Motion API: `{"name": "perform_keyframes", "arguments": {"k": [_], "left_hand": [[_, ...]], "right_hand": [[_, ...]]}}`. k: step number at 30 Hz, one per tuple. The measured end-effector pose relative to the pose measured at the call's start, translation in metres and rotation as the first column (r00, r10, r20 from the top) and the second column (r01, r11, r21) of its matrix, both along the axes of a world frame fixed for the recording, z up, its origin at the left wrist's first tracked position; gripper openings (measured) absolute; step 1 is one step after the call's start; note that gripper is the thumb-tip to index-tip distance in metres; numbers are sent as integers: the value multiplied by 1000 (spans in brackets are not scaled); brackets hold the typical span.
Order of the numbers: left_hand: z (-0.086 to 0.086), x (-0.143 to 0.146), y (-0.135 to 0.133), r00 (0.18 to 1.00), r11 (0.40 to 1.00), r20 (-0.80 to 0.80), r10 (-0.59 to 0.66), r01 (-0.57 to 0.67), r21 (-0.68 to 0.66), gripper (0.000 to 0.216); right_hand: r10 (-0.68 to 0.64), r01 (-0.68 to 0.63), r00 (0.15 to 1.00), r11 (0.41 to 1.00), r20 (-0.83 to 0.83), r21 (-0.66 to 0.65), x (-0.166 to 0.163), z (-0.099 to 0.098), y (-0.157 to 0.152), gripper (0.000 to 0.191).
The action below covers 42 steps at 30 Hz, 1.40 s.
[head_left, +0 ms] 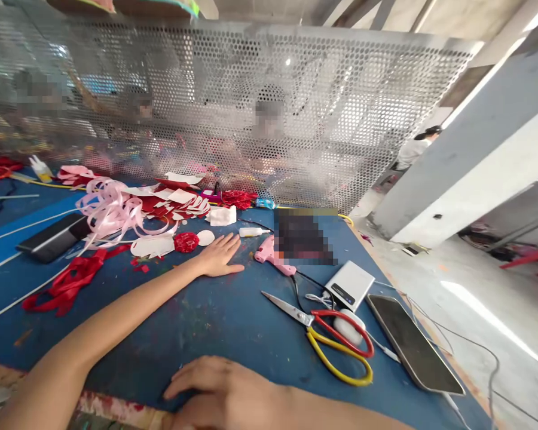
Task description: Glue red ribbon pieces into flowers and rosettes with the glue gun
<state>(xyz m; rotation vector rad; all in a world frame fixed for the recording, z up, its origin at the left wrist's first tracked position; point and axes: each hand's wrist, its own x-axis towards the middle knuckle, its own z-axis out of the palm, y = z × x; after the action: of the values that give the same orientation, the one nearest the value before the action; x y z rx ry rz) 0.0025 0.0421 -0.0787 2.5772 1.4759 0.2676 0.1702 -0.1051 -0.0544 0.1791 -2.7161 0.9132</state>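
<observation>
My left hand (219, 255) lies flat on the blue table (233, 316), arm stretched forward, fingers spread, holding nothing. Just beyond its fingertips sit a small white disc (205, 237), a red rosette (186, 242) and a white glue tube (253, 232). A pink glue gun (271, 255) lies right of that hand. My right hand (224, 394) rests palm down near the table's front edge, fingers loosely extended and empty. Scissors (323, 331) with red and yellow handles lie to its upper right.
Pink ribbon (110, 209), red ribbon (69, 283) and red and white paper cut-outs (174, 200) crowd the left back. A power bank (350, 283), a phone (412, 349) and cables lie at the right edge. A perforated metal screen (251, 107) walls the back; people sit behind it.
</observation>
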Motion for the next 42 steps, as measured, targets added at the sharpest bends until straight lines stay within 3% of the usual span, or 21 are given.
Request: {"name": "perform_keyframes", "arguments": {"k": [3,5,7,12,15,23,28,32,42], "left_hand": [[-2,-5,-29,983,984,-32,-179,178,-9,74],[-3,-8,-39,975,975,-38,-220,220,3,69],[-2,-10,-33,985,985,-34,-170,171,32,65],[-1,-12,25,998,995,-12,56,-55,84,64],[-4,-10,39,995,990,-3,100,-99,100,64],[4,-22,5,999,991,-26,47,-43,125,43],[19,-26,34,996,986,-37,80,-74,150,33],[21,-21,57,994,984,-70,86,-74,162,27],[16,-24,60,984,982,-177,16,17,186,18]], "right_hand": [[-191,191,982,973,15,-130,25,18,6,22],[-300,305,952,932,55,-197,39,24,9,20],[-394,408,913,883,107,-232,50,23,10,19],[-556,587,809,762,188,-273,63,14,9,19],[-557,588,809,756,187,-289,66,12,7,19],[-538,567,823,752,183,-337,68,5,8,18],[-548,567,820,738,167,-366,67,-2,12,18],[-531,532,839,754,120,-385,69,-12,16,18],[-547,541,828,719,125,-437,70,-11,19,16]]}}
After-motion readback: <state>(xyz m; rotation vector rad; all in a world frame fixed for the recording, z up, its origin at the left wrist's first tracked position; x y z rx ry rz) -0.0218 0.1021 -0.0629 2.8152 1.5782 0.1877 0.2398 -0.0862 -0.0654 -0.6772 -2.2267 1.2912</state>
